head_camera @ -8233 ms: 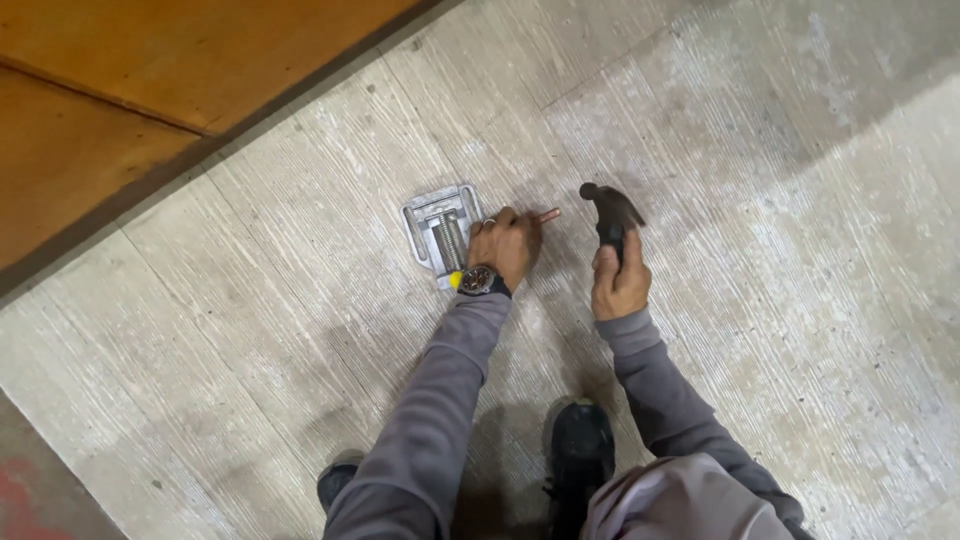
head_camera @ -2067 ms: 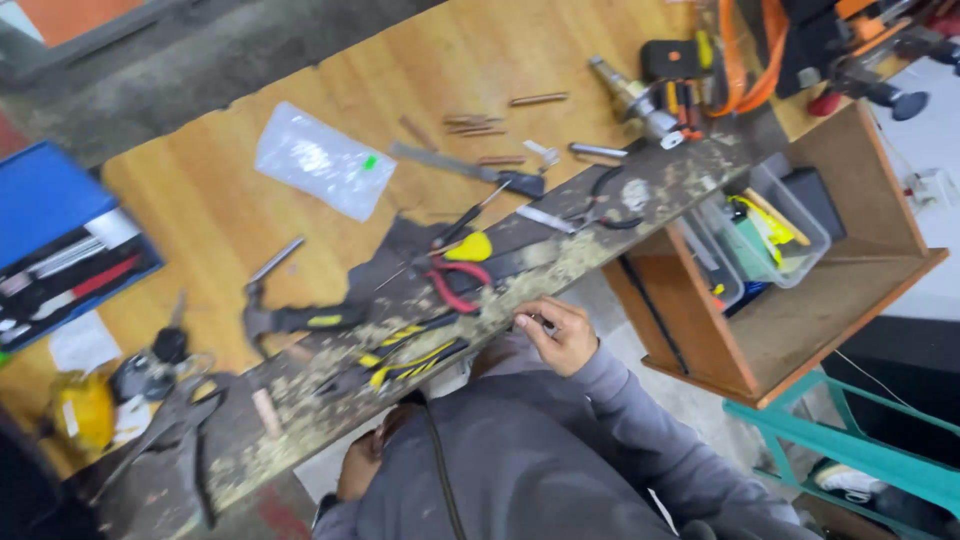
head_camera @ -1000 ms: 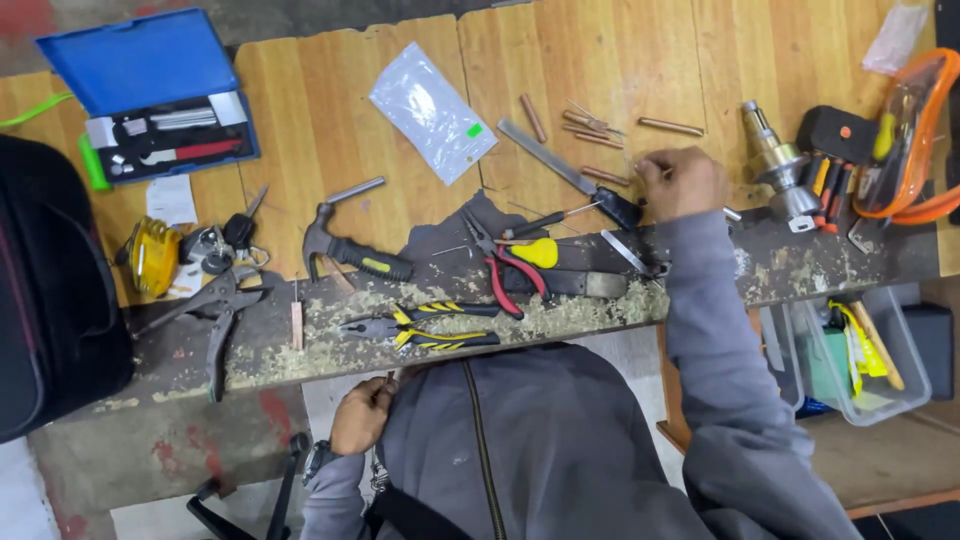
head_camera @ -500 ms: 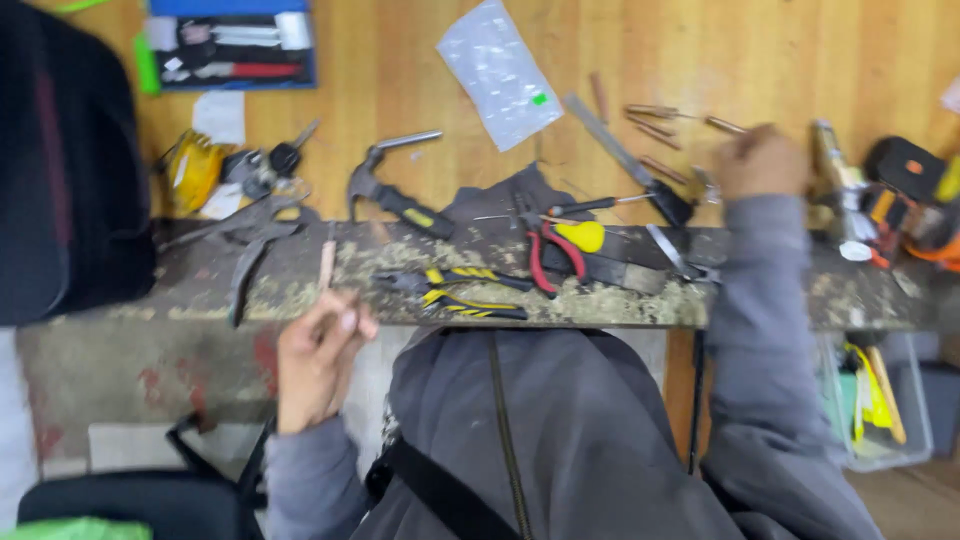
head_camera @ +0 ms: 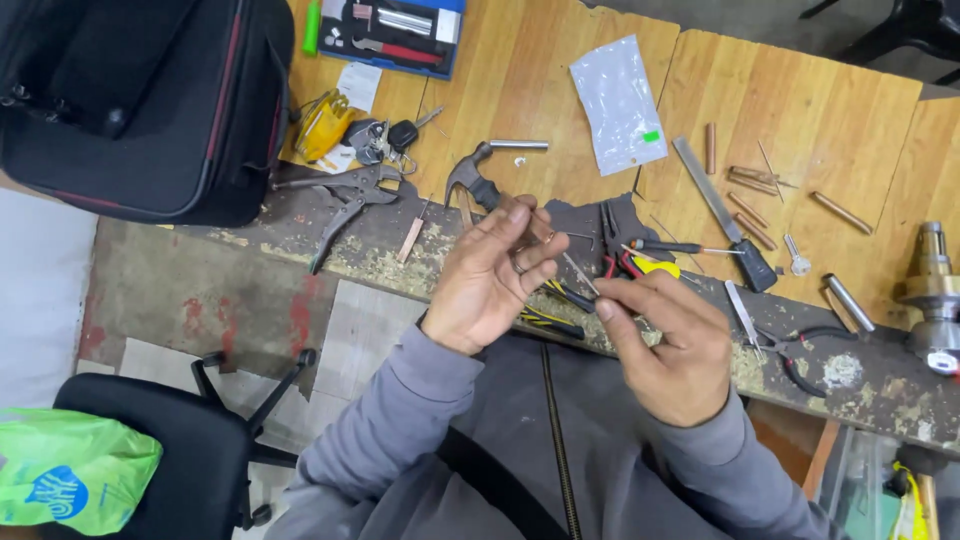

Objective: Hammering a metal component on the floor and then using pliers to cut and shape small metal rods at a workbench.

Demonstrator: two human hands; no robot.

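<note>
My left hand (head_camera: 492, 277) is raised over the bench edge with its fingers spread; a small copper-coloured piece (head_camera: 543, 234) shows at its fingertips, and I cannot tell whether it is gripped. My right hand (head_camera: 668, 347) is close beside it, thumb and forefinger pinched on a thin metal pin (head_camera: 578, 272) that points toward the left hand. Under the hands lie yellow-and-black pliers (head_camera: 556, 322) and red-handled pliers (head_camera: 622, 262) next to a yellow-handled screwdriver (head_camera: 655, 267).
On the wooden bench (head_camera: 850, 130) lie a hammer (head_camera: 472, 178), locking pliers (head_camera: 345, 195), a file (head_camera: 718, 212), copper tubes (head_camera: 742, 178), a clear plastic bag (head_camera: 620, 102), keys (head_camera: 385, 135) and a blue tool case (head_camera: 400, 28). A black bag (head_camera: 140, 100) stands left. A black chair (head_camera: 200, 440) and green bag (head_camera: 70, 482) are below.
The view has swung along the bench. My right hand has come off the bench top and my left hand has risen; both now meet in front of me over the bench edge.
</note>
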